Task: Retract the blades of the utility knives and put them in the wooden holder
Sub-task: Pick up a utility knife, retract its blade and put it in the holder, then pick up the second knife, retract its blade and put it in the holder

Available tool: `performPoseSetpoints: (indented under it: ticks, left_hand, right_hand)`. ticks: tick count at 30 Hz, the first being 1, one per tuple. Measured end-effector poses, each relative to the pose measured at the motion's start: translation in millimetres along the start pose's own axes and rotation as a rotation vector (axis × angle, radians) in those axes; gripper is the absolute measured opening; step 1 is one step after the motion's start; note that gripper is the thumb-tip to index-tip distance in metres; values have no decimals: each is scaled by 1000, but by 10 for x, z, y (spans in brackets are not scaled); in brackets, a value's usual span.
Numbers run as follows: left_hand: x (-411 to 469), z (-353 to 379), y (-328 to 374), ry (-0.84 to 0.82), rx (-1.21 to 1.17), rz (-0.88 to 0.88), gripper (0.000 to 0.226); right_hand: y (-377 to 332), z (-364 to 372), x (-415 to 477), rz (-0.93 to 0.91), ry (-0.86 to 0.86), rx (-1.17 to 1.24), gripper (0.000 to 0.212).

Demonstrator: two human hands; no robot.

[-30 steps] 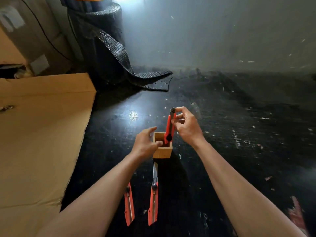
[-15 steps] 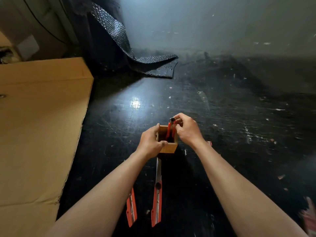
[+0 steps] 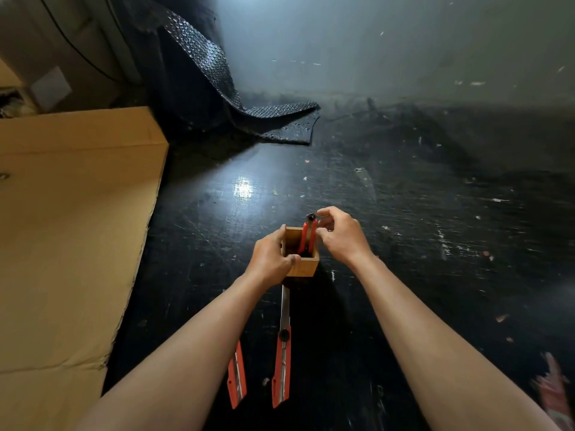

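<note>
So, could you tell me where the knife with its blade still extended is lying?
The extended-blade knife lies on the floor between the forearms, below the wooden holder.

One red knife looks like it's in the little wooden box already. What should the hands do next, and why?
Probably the right hand lets go of the red utility knife standing in the square wooden holder and reaches for the long red knife on the floor. Its metal blade sticks out, so it needs retracting first.
</note>
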State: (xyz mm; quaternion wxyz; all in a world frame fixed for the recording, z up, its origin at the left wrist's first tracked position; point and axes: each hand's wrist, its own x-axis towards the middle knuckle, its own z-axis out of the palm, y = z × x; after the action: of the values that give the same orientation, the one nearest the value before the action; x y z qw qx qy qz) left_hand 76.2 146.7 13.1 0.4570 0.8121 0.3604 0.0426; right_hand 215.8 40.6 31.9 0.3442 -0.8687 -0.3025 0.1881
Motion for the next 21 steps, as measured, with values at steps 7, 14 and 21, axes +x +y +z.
performPoseSetpoints:
  ticks: [7,14,21]
  left_hand:
    - [-361,-44,-58,111,28,50,66]
    - [-847,19,-384,80,141,51,50]
    - [-1271,275,-696,-75,198,-78,43]
  right_hand:
    - [-9,-94,-382,-7,19,-41,39]
    - [63,174,-1015,2,-93,-105,31]
    - [212,590,-1570,138,-299,-137,39]
